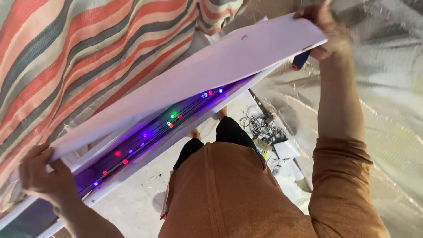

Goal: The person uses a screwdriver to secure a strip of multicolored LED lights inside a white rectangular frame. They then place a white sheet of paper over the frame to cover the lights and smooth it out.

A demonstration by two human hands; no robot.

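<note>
inside, coloured lights (pixel 169 121) glow; hands (pixel 44 176) lift white cover (pixel 211 66).

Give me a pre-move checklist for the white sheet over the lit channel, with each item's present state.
1. Left hand grips the lower end of the wide white cover sheet: ok.
2. Right hand holds the sheet's upper end: ok.
3. Blue-handled tool with a red tip secure in the right hand: cannot tell.
4. Small coloured lights lit in the long white channel: ok.
5. Sheet seated on the channel: not ok, lifted.
6. Dark wires clear of the edges: cannot tell.
</note>
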